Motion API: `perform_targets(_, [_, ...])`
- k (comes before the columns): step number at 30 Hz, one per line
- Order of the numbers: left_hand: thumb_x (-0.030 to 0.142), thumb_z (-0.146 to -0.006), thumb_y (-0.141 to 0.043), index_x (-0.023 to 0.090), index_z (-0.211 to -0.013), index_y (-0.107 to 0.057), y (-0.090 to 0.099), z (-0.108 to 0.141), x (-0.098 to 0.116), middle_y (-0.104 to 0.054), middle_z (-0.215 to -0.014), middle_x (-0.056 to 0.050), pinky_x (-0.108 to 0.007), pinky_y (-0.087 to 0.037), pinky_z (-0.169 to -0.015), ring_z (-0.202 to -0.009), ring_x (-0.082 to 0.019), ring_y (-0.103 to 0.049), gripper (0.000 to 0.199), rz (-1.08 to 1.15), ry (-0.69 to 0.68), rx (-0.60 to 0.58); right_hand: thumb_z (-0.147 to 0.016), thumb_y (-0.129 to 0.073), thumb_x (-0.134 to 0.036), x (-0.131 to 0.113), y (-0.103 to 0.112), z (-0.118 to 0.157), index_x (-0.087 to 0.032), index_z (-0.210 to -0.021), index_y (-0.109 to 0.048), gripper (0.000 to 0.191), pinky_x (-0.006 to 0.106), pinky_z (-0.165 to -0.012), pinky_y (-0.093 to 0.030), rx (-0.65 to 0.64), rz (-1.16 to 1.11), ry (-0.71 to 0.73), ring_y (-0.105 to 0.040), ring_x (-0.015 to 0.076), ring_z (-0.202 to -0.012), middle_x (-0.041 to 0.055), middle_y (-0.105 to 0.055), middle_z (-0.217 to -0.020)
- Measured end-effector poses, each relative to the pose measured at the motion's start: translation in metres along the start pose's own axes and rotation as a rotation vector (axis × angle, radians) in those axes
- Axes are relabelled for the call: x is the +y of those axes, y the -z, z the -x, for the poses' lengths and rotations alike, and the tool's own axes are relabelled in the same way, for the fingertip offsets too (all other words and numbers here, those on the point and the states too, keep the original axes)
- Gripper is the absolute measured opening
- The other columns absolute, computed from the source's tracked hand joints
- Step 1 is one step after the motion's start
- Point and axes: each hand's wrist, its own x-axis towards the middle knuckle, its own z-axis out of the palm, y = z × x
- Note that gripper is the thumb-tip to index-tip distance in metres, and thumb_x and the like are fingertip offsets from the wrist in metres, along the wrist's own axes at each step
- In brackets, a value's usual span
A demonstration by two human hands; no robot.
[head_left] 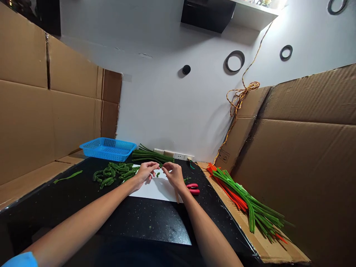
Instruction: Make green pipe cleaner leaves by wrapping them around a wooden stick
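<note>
Over a white sheet [155, 191], my left hand [146, 172] and my right hand [174, 175] come nearly together, fingertips pinched. A short bit of green pipe cleaner [160, 166] shows between them; most of it is hidden by the fingers. Below it on the sheet lies a small green curl [158, 174]. To the left of my left hand is a heap of bent green pipe cleaner pieces [115, 171]. Beside my right wrist rest red-handled pliers or cutters [194, 191], their head partly hidden. A thin brown stick [177, 196] lies near that wrist.
Behind my hands lies a bundle of straight dark green pipe cleaners [151, 154]. A blue plastic basket [108, 148] stands at the back left. Green stems [250, 200] and red stems [232, 194] lie on cardboard at right. Cardboard walls [306, 159] flank the black table [139, 218].
</note>
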Motion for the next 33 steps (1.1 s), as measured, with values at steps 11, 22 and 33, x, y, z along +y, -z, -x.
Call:
perform_targets(11, [0.059,-0.062,-0.089,0.011,-0.095,-0.07,-0.0021,-0.0012,-0.0079,-0.069,-0.082,-0.005,-0.018,-0.031,-0.034,-0.046,-0.006,-0.052,0.061,-0.086,-0.074,-0.017,-0.09,-0.063,-0.024,-0.0053,0.0001,0.0012,-0.016,-0.082,-0.072,0.015,0.021,-0.051,-0.047,-0.091,-0.069,-0.094,-0.072,0.0171,-0.058,0.0054,-0.076,-0.072])
perform_targets(22, [0.054,-0.071,-0.084,0.012,-0.093,-0.07,-0.0036,-0.0001,-0.0091,-0.065,-0.07,-0.001,-0.018,-0.029,-0.034,-0.038,-0.005,-0.046,0.05,-0.138,-0.045,-0.029,-0.088,-0.061,-0.025,-0.0048,-0.0013,0.0012,-0.018,-0.075,-0.072,0.018,0.021,-0.055,-0.047,-0.058,0.049,-0.116,-0.069,0.0154,-0.056,0.0034,-0.075,-0.066])
perform_targets(33, [0.055,-0.075,-0.08,0.013,-0.093,-0.069,-0.0024,0.0013,-0.0098,-0.057,-0.054,0.003,-0.019,-0.027,-0.034,-0.034,-0.006,-0.04,0.047,-0.199,-0.032,-0.07,-0.09,-0.06,-0.027,-0.0037,0.0003,0.0004,-0.02,-0.084,-0.074,0.017,0.023,-0.065,-0.049,-0.039,0.035,-0.035,-0.069,0.0166,-0.069,0.0032,-0.077,-0.079])
